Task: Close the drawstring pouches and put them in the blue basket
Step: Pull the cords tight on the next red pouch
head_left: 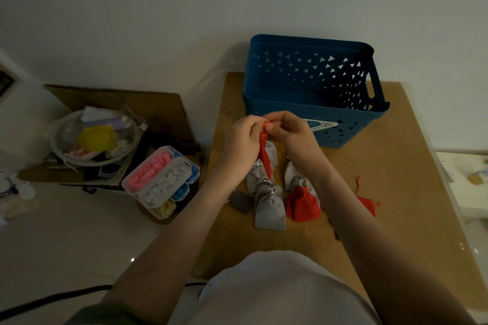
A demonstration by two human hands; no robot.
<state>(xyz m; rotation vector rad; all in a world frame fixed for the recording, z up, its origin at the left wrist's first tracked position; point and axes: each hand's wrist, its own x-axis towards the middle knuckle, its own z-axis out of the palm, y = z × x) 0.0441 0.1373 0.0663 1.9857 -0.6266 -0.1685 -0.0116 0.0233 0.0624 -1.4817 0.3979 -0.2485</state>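
Head view: pinching red pouch top with left hand and right hand together; pull outward evenly to cinch.

We are looking down into a dim room. A plain white wall is standing at the back. A pale, shiny floor is spreading out on the left, and a tiny spot of light is shining on it. A brown table is sitting in the middle. Brown cardboard is lying by the wall, and a round bowl of small stuff is sitting on it (we cannot tell what it all is). Clear boxes of pink, white, blue and yellow bits are sitting beside it. A black cable is running along the floor.
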